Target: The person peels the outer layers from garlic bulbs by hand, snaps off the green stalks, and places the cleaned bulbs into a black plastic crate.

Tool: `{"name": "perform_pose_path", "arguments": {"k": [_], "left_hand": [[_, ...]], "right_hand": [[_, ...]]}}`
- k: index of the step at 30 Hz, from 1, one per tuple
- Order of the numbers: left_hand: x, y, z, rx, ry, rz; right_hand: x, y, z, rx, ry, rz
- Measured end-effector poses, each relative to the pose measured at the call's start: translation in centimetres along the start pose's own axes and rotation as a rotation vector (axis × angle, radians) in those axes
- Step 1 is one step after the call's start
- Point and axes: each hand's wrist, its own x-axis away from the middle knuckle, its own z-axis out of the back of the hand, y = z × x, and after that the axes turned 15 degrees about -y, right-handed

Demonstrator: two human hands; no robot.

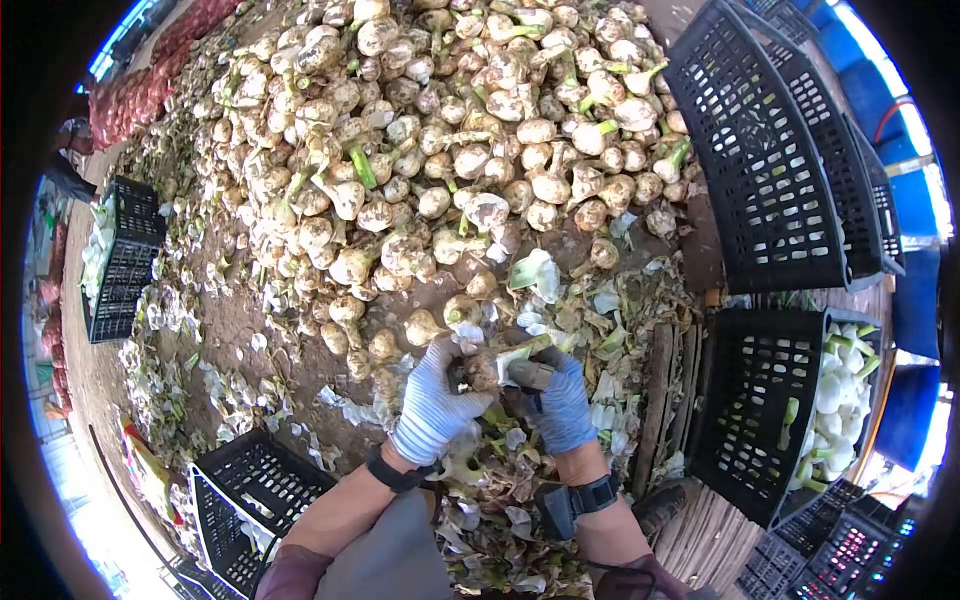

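My left hand (436, 398), in a striped white-and-blue glove, is closed around a dirt-covered garlic bulb (482, 371). Its pale green stem (522, 350) points right, toward my right hand (562, 400). That gloved hand is closed at the stem, its grey thumb pressed along the lower side; the other fingers are partly hidden. Just beyond my hands lies the near edge of a big heap of garlic bulbs (440, 165), many soiled, some with short green stems. A cut piece of pale green stem (537, 274) rests on the ground ahead of the right hand.
Peeled white bulbs fill a black crate (752, 395) at right; behind it lean stacked black crates (765, 150). Another black crate (262, 485) stands lower left, and one with white bulbs (128, 255) farther left. Loose skins (500, 530) litter the ground. Red mesh sacks (130, 105) and a person (72, 160) are upper left.
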Motion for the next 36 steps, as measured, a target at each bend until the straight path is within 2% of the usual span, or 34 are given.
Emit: {"name": "perform_pose_path", "arguments": {"k": [1,3,4,5,6,7,9,10,12,13,15,16,18,19,21,22,23,24,25,26,27,29,30,31,32,33,34,35,36], "left_hand": [[-0.1,0.1,0.0,0.336,0.003,0.055],[-0.3,-0.8,0.3,0.395,0.017,0.057],[-0.3,-0.9,0.6,0.71,0.028,0.135],[-0.4,-1.0,0.8,1.024,0.038,0.211],[-0.7,-1.4,0.6,1.073,0.04,0.208],[-0.9,-1.3,0.6,1.074,0.041,0.207],[-1.4,-0.4,0.7,1.199,-0.084,0.117],[-1.2,-0.4,0.7,1.198,-0.084,0.115],[-0.8,-0.5,0.7,0.614,-0.067,0.191],[-0.7,-0.3,0.4,0.612,-0.07,0.195],[-0.8,0.8,-0.4,0.441,0.0,0.022],[-0.8,0.4,0.1,0.358,0.031,0.048],[-0.7,0.6,0.4,0.451,0.05,0.167],[-0.7,0.8,0.4,0.52,0.07,0.227],[-0.5,0.7,1.2,0.481,0.009,0.253],[-0.2,1.2,1.2,0.553,-0.042,0.303],[0.1,1.6,1.3,0.622,-0.096,0.354],[-0.1,1.0,1.2,0.614,-0.121,0.321],[-0.2,0.5,1.1,0.613,-0.115,0.317],[-0.3,0.1,1.0,0.695,-0.083,0.306],[-0.5,-0.3,1.0,0.774,-0.057,0.292],[-0.2,-1.6,1.5,0.708,-0.097,0.264],[-0.4,-1.9,1.5,0.604,-0.088,0.224],[-0.4,-2.1,1.3,0.503,-0.077,0.189],[-0.5,-1.4,1.0,0.348,-0.047,0.188],[-0.4,-0.6,0.4,0.354,-0.05,0.193],[-0.5,0.2,-0.3,0.421,-0.035,0.171],[-0.7,0.6,-0.5,0.485,-0.016,0.147],[-1.5,-1.4,0.5,0.774,-0.148,0.118]], "right_hand": [[0.0,-0.2,0.0,0.0,0.0,0.0],[0.0,-0.5,0.0,0.201,-0.101,0.15],[-0.3,0.1,0.8,0.2,-0.099,0.148],[-1.0,1.1,2.1,0.479,-0.062,0.219],[-1.4,1.3,2.5,0.759,-0.025,0.29],[-1.4,1.4,2.5,0.761,-0.026,0.29],[-1.0,0.9,1.4,0.442,-0.003,0.226],[-0.9,0.6,1.2,0.443,-0.004,0.227],[-0.7,0.2,0.8,0.282,-0.07,0.251],[-0.5,0.0,0.4,0.278,-0.066,0.252],[-0.5,-0.2,-0.5,0.265,-0.065,0.218],[-0.8,0.0,-0.4,0.266,-0.063,0.212],[-1.3,1.0,-0.1,0.74,-0.036,0.363],[-1.3,1.1,0.0,0.738,-0.037,0.357],[-1.5,0.5,0.0,1.032,-0.007,0.418],[-2.6,1.6,0.9,1.222,0.068,0.565],[-2.7,2.1,1.2,1.221,0.071,0.564],[-2.8,2.4,1.3,1.123,0.036,0.502],[-2.9,2.6,1.4,1.026,-0.006,0.44],[-1.5,0.5,-0.5,0.986,-0.007,0.25],[-1.6,0.5,-0.2,0.985,-0.004,0.256],[-1.8,0.4,0.3,0.808,0.032,0.335],[-0.9,-0.5,0.4,0.673,0.012,0.227],[-0.5,-0.9,-0.1,0.675,0.009,0.226],[0.1,-1.1,-0.5,0.533,-0.07,0.236],[0.5,-1.1,-0.5,0.39,-0.142,0.246],[0.7,-0.7,0.0,0.363,-0.057,0.188],[0.6,-0.8,0.2,0.367,-0.057,0.193],[0.6,-0.9,0.3,0.248,-0.017,0.177]]}}
